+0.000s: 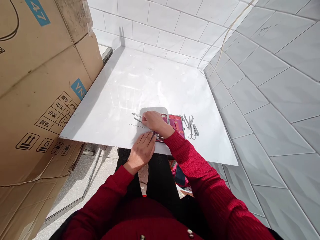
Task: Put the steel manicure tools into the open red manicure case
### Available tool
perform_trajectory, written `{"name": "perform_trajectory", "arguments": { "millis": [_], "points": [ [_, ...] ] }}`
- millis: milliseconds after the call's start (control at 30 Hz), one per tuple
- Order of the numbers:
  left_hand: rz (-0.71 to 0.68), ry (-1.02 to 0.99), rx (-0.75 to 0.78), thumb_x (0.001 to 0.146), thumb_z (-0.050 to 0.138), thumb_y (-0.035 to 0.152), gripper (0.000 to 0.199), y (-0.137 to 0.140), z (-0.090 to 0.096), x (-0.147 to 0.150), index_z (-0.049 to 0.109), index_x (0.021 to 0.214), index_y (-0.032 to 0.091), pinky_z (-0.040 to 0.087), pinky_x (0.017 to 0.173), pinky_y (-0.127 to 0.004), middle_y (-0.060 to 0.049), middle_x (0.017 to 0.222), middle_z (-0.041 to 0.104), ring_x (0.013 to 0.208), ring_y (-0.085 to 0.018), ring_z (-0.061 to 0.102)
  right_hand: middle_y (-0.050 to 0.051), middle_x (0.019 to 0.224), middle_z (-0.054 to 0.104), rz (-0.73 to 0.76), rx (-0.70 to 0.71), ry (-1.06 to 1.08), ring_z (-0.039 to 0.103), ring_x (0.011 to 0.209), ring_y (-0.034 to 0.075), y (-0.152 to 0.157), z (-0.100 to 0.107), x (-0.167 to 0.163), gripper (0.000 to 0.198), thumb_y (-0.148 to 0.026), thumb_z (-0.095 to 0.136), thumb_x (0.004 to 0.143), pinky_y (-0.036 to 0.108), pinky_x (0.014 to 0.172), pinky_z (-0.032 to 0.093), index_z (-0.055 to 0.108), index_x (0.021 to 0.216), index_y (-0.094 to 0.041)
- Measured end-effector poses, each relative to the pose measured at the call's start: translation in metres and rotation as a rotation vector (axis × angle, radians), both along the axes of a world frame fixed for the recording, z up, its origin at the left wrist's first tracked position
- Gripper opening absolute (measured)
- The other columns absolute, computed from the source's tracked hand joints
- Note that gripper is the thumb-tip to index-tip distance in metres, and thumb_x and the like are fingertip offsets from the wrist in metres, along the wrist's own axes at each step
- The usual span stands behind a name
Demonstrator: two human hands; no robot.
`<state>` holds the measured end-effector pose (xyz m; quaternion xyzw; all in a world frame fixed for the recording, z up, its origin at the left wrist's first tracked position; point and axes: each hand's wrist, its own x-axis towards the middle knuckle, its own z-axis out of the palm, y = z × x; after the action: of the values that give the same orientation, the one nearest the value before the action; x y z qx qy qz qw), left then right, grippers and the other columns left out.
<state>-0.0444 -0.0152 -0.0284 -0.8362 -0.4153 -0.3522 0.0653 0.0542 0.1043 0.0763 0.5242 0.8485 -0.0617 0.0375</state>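
Note:
A manicure case with a red lining lies open on the white tabletop. My right hand is closed over the left part of the case, with a slim metal manicure tool sticking out to the left of its fingers. The fingers hide the tool's other end. My left hand grips the near left edge of the case, its fingers close together. A thin tool with a twisted-looking shaft lies left of the hands. Right of the case are small scissors, a nail clipper and plier-like nippers.
A large cardboard box stands along the table's left side. Tiled walls rise behind and on the right, with a pale cable in the corner. The white tabletop ends just in front of my legs.

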Motion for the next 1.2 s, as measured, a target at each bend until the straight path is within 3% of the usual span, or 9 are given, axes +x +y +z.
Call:
{"name": "perform_trajectory", "arguments": {
  "millis": [200,400,567,700,933,1067,1200],
  "points": [
    [0.018,0.037,0.057,0.104,0.05,0.016,0.032,0.0,0.006,-0.001,0.068,0.13,0.01,0.055,0.111,-0.048,-0.018,0.132,0.073,0.127,-0.029,0.069,0.018,0.106,0.078,0.057,0.023,0.0,0.071,0.1,0.028,-0.007,0.0,-0.001,0.031,-0.009,0.046,0.101,0.035,0.084,0.047,0.076,0.108,-0.01],
    [-0.005,0.071,-0.013,0.108,0.047,0.02,0.033,-0.001,0.01,-0.008,0.064,0.135,0.014,0.045,0.118,-0.057,-0.015,0.138,0.072,0.132,-0.029,0.066,0.02,0.111,0.077,0.061,0.007,-0.007,0.071,0.106,0.031,-0.01,-0.003,-0.001,0.029,-0.007,0.048,0.101,0.037,0.087,0.048,0.073,0.115,-0.007],
    [-0.039,0.091,-0.07,0.109,0.047,0.023,0.034,-0.001,0.014,-0.013,0.064,0.138,0.017,0.039,0.123,-0.056,-0.014,0.142,0.069,0.137,-0.027,0.062,0.019,0.11,0.077,0.024,0.012,0.064,0.071,0.105,0.03,-0.01,-0.009,0.0,0.027,-0.008,0.05,0.098,0.036,0.088,0.048,0.075,0.11,-0.009],
    [-0.034,0.101,-0.081,0.108,0.048,0.022,0.036,-0.002,0.017,-0.013,0.063,0.14,0.016,0.04,0.122,-0.057,-0.014,0.145,0.067,0.138,-0.029,0.062,0.01,0.097,0.079,-0.079,0.008,0.284,0.07,0.091,0.024,-0.004,-0.014,0.014,0.021,-0.009,0.057,0.091,0.033,0.083,0.048,0.076,0.098,-0.015],
    [-0.029,0.123,-0.04,0.109,0.048,0.021,0.036,-0.003,0.018,-0.011,0.062,0.141,0.013,0.042,0.119,-0.058,-0.017,0.144,0.068,0.138,-0.03,0.062,-0.001,0.067,0.07,-0.381,-0.07,0.882,0.061,0.06,0.016,0.008,-0.019,0.078,0.008,-0.022,0.06,0.081,0.027,0.059,0.045,0.067,0.079,-0.019],
    [-0.028,0.125,-0.017,0.108,0.048,0.019,0.035,-0.001,0.017,-0.01,0.062,0.139,0.011,0.043,0.118,-0.057,-0.018,0.143,0.068,0.135,-0.031,0.063,-0.002,0.06,0.066,-0.413,-0.048,0.995,0.059,0.056,0.014,0.004,-0.028,0.098,0.009,-0.026,0.062,0.081,0.025,0.055,0.043,0.066,0.076,-0.019],
    [-0.04,0.131,-0.035,0.107,0.048,0.019,0.037,0.0,0.016,-0.011,0.061,0.142,0.012,0.041,0.12,-0.057,-0.018,0.145,0.066,0.138,-0.031,0.061,-0.003,0.061,0.066,-0.452,-0.118,1.091,0.056,0.052,0.012,0.005,-0.038,0.099,0.008,-0.025,0.063,0.083,0.023,0.051,0.043,0.066,0.085,-0.018]
  ]
}}
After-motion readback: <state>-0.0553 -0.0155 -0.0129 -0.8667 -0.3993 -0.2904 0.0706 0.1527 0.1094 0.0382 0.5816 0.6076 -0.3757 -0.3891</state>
